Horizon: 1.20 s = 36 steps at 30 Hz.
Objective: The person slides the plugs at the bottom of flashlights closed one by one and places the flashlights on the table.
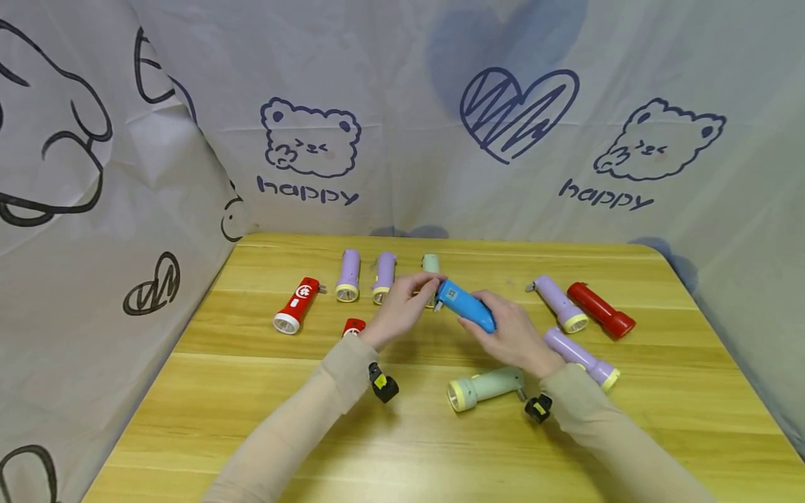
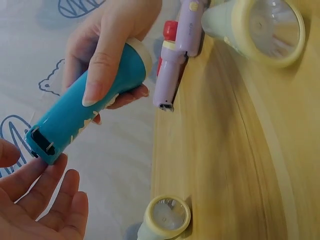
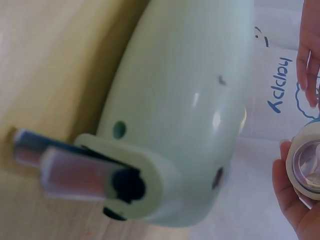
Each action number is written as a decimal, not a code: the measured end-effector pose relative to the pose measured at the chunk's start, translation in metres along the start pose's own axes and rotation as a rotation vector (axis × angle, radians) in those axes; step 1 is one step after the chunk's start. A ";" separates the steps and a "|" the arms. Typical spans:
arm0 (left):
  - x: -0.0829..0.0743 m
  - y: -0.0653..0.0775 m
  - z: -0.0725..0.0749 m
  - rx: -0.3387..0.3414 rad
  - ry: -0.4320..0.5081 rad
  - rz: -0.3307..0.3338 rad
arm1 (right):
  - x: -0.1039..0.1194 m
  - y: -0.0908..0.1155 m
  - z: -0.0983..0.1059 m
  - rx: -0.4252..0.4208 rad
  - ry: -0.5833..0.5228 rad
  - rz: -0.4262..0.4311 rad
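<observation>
Right hand: curled round blue flashlight
Left hand: fingers loosely extended, touching it
Blue flashlight: could drop if right grip loosens

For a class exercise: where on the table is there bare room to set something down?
Bare: the table's near-left, beside the left sleeve; near-middle, between it, the right sleeve and the nearer green torch. Crowded: right, two purple torches with a red torch.
</observation>
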<state>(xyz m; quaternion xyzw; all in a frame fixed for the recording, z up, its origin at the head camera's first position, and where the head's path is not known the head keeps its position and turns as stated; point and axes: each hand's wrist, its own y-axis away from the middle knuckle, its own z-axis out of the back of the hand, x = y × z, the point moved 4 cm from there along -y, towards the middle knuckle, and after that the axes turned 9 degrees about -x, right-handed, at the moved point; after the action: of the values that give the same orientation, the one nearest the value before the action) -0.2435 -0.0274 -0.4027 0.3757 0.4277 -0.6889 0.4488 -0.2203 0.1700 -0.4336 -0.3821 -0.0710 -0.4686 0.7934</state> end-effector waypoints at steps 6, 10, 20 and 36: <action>-0.001 0.003 -0.001 0.012 0.039 0.029 | -0.001 0.001 -0.001 -0.005 -0.003 0.015; 0.000 0.005 -0.003 0.015 0.070 0.043 | -0.002 0.002 -0.001 -0.005 -0.004 0.009; 0.005 0.005 -0.010 0.007 0.270 0.091 | -0.004 0.002 -0.002 -0.025 -0.013 0.004; 0.005 0.010 -0.019 0.181 0.534 0.148 | -0.005 0.002 -0.007 -0.041 -0.103 0.001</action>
<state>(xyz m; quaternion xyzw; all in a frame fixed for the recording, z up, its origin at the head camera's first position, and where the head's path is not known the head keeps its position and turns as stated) -0.2333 -0.0135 -0.4161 0.6125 0.4388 -0.5664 0.3339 -0.2229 0.1691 -0.4422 -0.4220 -0.1018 -0.4491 0.7809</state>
